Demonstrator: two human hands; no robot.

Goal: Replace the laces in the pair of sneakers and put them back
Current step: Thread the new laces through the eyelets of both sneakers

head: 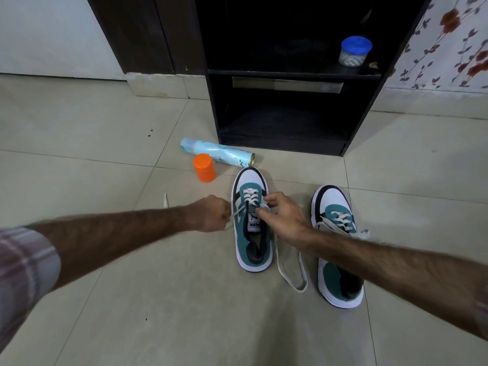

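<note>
Two teal, white and black sneakers stand on the tiled floor, toes pointing away from me. The left sneaker (252, 233) has a white lace (250, 196) through its upper eyelets. My left hand (208, 216) grips one end of that lace just left of the shoe. My right hand (282, 216) pinches the other part of the lace above the tongue. A long loop of lace (291, 270) trails on the floor between the shoes. The right sneaker (339, 249) is laced near the toe and my right forearm crosses over it.
A black open shelf unit (287, 114) stands straight ahead, with a blue-lidded jar (355, 51) on its upper shelf. A light blue spray can (219, 153) lies on the floor beside an orange cap (203, 168). A lace tip (165, 200) lies left of my hand.
</note>
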